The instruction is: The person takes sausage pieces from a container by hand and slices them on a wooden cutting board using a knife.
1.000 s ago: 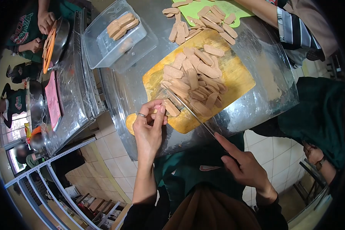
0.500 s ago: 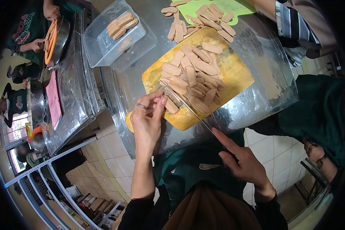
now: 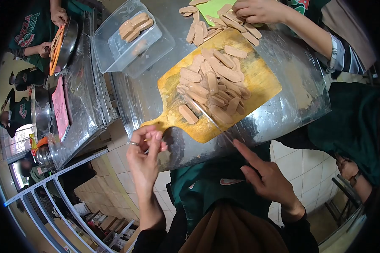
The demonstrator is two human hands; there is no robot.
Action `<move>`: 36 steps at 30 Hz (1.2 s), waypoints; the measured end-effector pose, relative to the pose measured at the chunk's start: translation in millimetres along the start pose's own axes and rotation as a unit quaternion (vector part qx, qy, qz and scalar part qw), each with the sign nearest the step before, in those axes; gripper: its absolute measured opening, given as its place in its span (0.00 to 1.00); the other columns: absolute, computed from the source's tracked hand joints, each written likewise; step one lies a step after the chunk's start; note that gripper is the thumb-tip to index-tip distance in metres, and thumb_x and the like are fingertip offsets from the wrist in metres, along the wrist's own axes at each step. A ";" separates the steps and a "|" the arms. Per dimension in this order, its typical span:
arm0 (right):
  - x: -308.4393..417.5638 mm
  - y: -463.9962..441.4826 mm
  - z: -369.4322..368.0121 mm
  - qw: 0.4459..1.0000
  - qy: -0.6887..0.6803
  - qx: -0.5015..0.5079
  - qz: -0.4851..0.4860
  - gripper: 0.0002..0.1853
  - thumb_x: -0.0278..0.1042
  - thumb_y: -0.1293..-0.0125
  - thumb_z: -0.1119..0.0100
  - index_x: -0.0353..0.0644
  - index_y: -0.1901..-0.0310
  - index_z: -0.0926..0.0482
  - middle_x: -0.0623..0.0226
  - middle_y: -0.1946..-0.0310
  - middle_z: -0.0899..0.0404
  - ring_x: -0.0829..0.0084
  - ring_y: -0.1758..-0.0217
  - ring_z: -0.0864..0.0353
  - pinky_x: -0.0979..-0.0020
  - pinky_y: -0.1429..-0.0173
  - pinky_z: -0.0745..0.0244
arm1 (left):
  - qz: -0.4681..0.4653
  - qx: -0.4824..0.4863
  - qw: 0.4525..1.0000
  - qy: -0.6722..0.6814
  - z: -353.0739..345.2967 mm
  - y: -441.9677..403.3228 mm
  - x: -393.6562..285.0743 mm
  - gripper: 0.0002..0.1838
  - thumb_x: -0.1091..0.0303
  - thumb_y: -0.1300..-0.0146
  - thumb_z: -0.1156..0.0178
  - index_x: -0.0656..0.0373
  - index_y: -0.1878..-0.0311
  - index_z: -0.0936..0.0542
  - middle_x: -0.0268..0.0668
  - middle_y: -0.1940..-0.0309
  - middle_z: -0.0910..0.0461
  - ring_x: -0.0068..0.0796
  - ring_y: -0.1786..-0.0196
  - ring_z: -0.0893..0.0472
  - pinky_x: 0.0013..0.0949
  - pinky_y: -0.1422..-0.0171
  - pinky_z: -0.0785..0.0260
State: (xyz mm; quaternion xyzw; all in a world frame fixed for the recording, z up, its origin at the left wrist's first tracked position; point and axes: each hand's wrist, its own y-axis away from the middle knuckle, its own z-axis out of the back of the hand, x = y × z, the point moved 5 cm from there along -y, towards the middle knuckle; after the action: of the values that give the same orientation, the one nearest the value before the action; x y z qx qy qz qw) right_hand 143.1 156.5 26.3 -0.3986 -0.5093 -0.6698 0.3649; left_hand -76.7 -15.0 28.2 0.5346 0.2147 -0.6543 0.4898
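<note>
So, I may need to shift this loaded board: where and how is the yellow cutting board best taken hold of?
Probably by the narrow handle of the yellow cutting board, coming from picture-left, where the left hand is: it juts out from the wide body and shows no slices on it. The pile of slices covers much of the body, so keep the grip level.

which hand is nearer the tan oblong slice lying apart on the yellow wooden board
Left. The left hand is close, below-left of the slice; the right hand, holding the long steel knife, is farther, below-right, off the board.
</note>
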 end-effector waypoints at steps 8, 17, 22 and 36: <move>1.9 0.3 -13.5 0.997 0.020 -0.025 0.065 0.32 0.27 0.26 0.49 0.51 0.23 0.45 0.47 0.39 0.24 0.43 0.56 0.17 0.56 0.52 0.19 | 0.029 0.033 0.999 0.026 -52.7 -21.2 6.9 0.17 0.74 0.32 0.37 0.70 0.44 0.26 0.35 0.64 0.21 0.21 0.68 0.19 0.23 0.63 0.23; 9.8 1.9 -11.3 0.998 0.033 -0.004 0.045 0.35 0.22 0.29 0.47 0.51 0.23 0.44 0.48 0.48 0.18 0.47 0.55 0.15 0.56 0.54 0.18 | 0.051 0.048 0.994 0.080 -56.5 -29.3 17.8 0.17 0.75 0.33 0.35 0.69 0.45 0.27 0.36 0.65 0.20 0.22 0.68 0.17 0.23 0.63 0.23; 12.1 3.9 -13.8 0.999 0.040 0.007 0.032 0.36 0.19 0.30 0.47 0.51 0.23 0.45 0.49 0.49 0.18 0.51 0.55 0.14 0.58 0.52 0.17 | 0.046 0.050 0.993 0.093 -56.6 -29.2 19.0 0.16 0.76 0.33 0.35 0.68 0.45 0.27 0.36 0.65 0.21 0.22 0.68 0.17 0.22 0.62 0.23; 8.0 4.9 -16.4 0.995 -0.045 0.086 -0.030 0.40 0.20 0.30 0.49 0.58 0.21 0.51 0.44 0.42 0.24 0.47 0.52 0.16 0.59 0.53 0.19 | 0.044 0.061 0.990 0.121 -57.7 -29.7 18.9 0.12 0.82 0.32 0.40 0.67 0.48 0.28 0.35 0.65 0.21 0.21 0.68 0.18 0.23 0.61 0.23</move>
State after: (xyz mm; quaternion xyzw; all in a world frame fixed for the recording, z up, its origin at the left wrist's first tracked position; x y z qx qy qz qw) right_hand 141.4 138.8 32.7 -0.3799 -0.5923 -0.6157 0.3545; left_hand -73.3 36.3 -15.7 0.6478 0.2076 -0.5746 0.4551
